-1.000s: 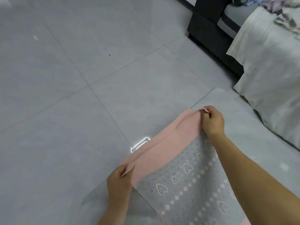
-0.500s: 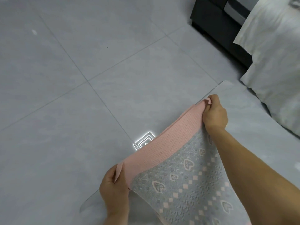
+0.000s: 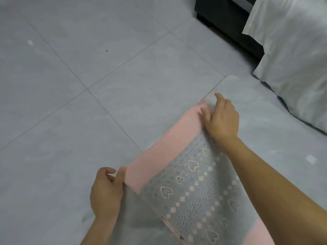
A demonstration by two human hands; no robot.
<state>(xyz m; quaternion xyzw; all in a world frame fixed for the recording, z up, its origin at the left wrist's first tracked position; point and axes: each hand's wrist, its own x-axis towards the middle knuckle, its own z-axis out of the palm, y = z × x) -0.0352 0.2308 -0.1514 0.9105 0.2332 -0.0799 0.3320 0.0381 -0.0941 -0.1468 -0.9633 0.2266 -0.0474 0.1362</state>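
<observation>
A grey knitted garment (image 3: 194,191) with pink hearts and squares and a wide pink ribbed hem (image 3: 168,144) lies spread on a pale translucent sheet (image 3: 251,110) on the floor. My left hand (image 3: 106,190) pinches the near-left corner of the pink hem between thumb and curled fingers. At the hem's far corner, my right hand (image 3: 221,117) has its fingers spread and straight, with the fingertips touching the pink band. The right forearm covers part of the garment's right side. The garment's lower end runs out of the frame.
Grey floor tiles (image 3: 88,68) stretch to the left and ahead. A black bed frame (image 3: 226,20) stands at the top right, with white bedding (image 3: 292,59) hanging over it down to the floor beside the sheet.
The pink hem has come down from being held up taut to lying flat. My right hand has let go of its corner and spread its fingers. The left hand has stayed at its corner.
</observation>
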